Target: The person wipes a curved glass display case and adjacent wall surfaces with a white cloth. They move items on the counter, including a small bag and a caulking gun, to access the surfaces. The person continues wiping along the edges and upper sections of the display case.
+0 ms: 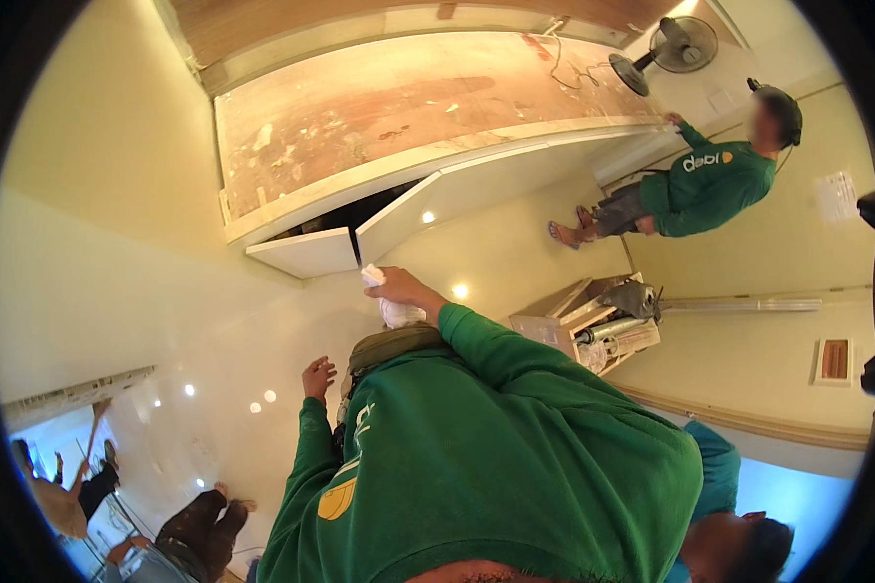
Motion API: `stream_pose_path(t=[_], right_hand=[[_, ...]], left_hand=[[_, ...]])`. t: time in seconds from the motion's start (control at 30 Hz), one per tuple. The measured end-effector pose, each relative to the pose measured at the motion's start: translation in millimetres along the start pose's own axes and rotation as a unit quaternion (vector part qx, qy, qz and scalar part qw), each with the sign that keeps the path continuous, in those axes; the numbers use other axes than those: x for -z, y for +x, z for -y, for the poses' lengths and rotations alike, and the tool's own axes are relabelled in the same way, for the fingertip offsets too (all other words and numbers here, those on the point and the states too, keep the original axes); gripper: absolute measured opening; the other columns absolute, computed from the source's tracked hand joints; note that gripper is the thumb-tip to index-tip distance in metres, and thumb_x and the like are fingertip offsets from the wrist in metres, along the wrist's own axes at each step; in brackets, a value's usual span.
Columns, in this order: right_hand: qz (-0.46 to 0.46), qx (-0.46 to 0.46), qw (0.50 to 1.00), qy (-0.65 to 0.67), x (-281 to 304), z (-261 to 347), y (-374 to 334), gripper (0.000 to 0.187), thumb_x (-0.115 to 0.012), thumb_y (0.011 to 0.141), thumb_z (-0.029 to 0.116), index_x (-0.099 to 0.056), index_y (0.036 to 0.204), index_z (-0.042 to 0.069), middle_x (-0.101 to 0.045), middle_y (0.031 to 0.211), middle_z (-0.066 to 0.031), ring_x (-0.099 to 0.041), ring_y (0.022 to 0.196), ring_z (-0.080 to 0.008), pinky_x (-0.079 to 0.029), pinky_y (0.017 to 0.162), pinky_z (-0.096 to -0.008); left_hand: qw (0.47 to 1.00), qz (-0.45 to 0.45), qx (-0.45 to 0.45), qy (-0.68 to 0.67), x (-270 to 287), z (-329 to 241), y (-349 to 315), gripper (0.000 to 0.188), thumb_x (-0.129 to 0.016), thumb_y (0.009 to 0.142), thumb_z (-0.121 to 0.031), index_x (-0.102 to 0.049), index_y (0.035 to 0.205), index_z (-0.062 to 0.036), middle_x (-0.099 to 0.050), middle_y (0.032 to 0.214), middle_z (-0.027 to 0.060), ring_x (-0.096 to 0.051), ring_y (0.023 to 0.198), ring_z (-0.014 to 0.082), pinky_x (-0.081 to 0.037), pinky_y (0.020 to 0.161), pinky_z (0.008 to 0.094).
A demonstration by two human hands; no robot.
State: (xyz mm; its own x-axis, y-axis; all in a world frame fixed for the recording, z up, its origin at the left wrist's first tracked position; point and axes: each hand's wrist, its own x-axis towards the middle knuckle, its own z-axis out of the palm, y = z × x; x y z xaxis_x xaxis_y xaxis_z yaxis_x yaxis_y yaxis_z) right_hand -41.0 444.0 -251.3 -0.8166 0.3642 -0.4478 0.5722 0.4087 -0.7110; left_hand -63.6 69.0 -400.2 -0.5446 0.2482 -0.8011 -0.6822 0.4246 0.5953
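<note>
My right hand (399,284) is closed around a bunched white cloth (400,313), held in front of my waist with one end sticking up past my fingers. My left hand (318,377) hangs to the left of it, fingers loosely bent and apart, with nothing visible in them. Beyond my right hand stands a low cabinet (379,121), its top stained and spotted. On its near side, a left door (306,255) and a right door (403,220) stand ajar beside a dark gap. A fan (685,44) sits at the far right. Nearer on the right are a co-worker (710,189) in green and a wooden box (542,333) with tools in it.
</note>
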Motion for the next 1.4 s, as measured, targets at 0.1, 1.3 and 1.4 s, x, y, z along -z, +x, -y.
stream_pose_path(t=[0.1, 1.3, 1.4], right_hand=[[0.003, -0.115, 0.956, 0.27, 34.2, -51.2, 11.8, 0.046, -0.083, 0.091, 0.033, -0.073, 0.12, -0.001, -0.077, 0.11, -0.018, -0.074, 0.097, -0.0273, -0.059, 0.086, -0.0441], [-0.081, -0.265, 0.897, 0.344, 145.8, -233.0, 2.9, 0.034, -0.078, 0.099, 0.027, -0.071, 0.122, 0.003, -0.072, 0.103, -0.0089, -0.069, 0.091, -0.0243, -0.056, 0.077, -0.042], [-0.108, -0.233, 0.896, 0.362, 148.1, -216.9, 11.8, 0.035, -0.078, 0.099, 0.027, -0.07, 0.123, 0.002, -0.072, 0.104, -0.0091, -0.069, 0.093, -0.0246, -0.056, 0.08, -0.0418]], left_hand=[[0.999, -0.016, -0.027, 0.01, -6.9, -40.1, 18.0, 0.041, -0.07, 0.105, -0.02, -0.07, 0.142, -0.003, -0.079, 0.114, 0.0104, -0.077, 0.099, 0.0227, -0.06, 0.085, 0.0414], [0.773, -0.409, -0.201, 0.442, -45.6, -421.4, 103.5, 0.04, -0.074, 0.096, -0.042, -0.081, 0.109, -0.0041, -0.073, 0.115, 0.0181, -0.068, 0.116, 0.0371, -0.058, 0.096, 0.0523], [0.787, -0.386, -0.138, 0.462, -43.2, -431.0, 135.8, 0.057, -0.076, 0.09, -0.055, -0.081, 0.114, -0.0044, -0.073, 0.123, 0.0196, -0.068, 0.122, 0.0382, -0.059, 0.101, 0.0532]])
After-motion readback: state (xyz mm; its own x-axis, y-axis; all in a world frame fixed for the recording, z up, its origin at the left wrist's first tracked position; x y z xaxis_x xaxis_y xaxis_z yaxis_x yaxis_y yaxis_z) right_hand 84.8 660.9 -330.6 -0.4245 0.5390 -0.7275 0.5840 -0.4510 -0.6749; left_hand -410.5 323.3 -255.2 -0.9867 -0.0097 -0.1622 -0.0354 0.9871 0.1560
